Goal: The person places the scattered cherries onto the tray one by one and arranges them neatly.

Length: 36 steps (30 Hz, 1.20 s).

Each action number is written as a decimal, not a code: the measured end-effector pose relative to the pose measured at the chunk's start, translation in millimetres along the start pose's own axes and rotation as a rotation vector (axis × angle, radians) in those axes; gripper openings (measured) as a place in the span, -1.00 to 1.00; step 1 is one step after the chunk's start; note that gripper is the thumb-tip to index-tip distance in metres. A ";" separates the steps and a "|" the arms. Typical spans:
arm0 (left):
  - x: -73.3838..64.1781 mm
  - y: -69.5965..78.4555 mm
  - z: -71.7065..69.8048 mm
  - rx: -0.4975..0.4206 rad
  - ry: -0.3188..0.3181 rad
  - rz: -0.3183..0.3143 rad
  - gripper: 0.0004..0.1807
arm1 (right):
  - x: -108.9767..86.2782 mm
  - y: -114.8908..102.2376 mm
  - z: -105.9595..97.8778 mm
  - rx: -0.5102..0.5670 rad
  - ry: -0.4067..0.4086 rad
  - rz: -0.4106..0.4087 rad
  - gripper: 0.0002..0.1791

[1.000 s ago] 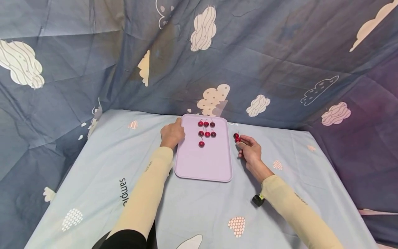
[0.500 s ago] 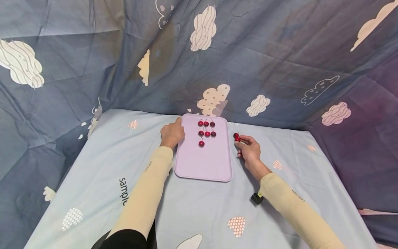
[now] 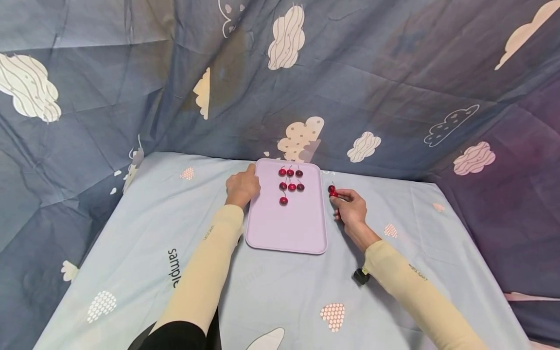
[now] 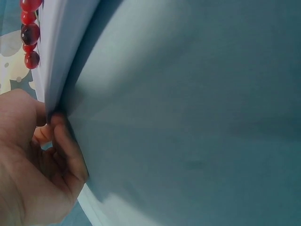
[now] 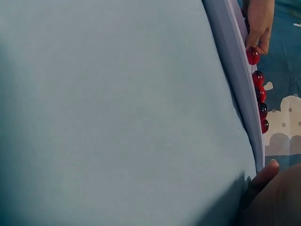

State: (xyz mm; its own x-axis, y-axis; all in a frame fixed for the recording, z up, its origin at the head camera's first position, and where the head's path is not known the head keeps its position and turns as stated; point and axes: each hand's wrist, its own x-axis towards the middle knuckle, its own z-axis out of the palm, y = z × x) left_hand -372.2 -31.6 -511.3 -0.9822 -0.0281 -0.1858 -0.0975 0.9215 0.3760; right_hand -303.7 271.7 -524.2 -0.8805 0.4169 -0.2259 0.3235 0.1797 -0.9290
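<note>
A lilac tray point(image 3: 286, 228) lies on the cloth, with several dark-red cherries point(image 3: 291, 187) in rows on its far half. My left hand point(image 3: 243, 187) grips the tray's left rim, thumb and fingers closing on the edge in the left wrist view point(image 4: 37, 160). Just off the right rim, my right hand point(image 3: 351, 209) pinches a bright red cherry point(image 3: 333, 193) between thumb and fingertips. Right beyond that one is a darker cherry point(image 3: 331, 188) with its stem up. In the right wrist view only part of the right hand point(image 5: 275, 190) shows, and its fingertips' hold is hidden.
Pale blue cloth point(image 3: 271, 291) with printed hearts and lettering covers the table. Dark cloud-patterned fabric point(image 3: 376, 87) hangs behind and at both sides, close past the tray's far edge. A small black device point(image 3: 361, 276) sits under the right wrist.
My right hand has shifted slightly left over the second, and the red cherry has moved a touch farther away with it. The left hand, tray and cherries on it stay put.
</note>
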 end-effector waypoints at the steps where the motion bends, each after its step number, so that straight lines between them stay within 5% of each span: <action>1: 0.2 0.3 -0.6 0.003 -0.004 0.000 -0.52 | 0.2 0.5 -0.1 0.004 0.001 -0.003 -0.63; 12: -0.6 1.8 -4.0 0.004 -0.010 -0.013 -0.52 | -0.9 1.9 -2.2 0.067 -0.014 -0.019 -0.60; 22: -0.2 1.2 -3.5 0.009 -0.001 -0.006 -0.55 | -4.7 -0.2 -16.0 0.300 -0.067 0.032 -0.66; 28: -0.5 2.2 -3.8 0.015 -0.005 -0.005 -0.53 | -16.4 -9.8 -10.9 0.431 -0.077 -0.041 -0.79; 36: -3.0 2.3 -1.0 0.025 0.008 0.010 -0.49 | -37.9 -19.1 13.8 0.230 -0.090 -0.191 -0.73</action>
State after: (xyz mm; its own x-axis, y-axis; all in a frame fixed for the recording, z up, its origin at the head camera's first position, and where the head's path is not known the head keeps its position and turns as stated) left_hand -369.7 -29.8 -508.9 -0.9843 -0.0222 -0.1751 -0.0841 0.9311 0.3548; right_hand -281.3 240.2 -501.9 -0.9483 0.3123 -0.0568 0.0718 0.0365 -0.9967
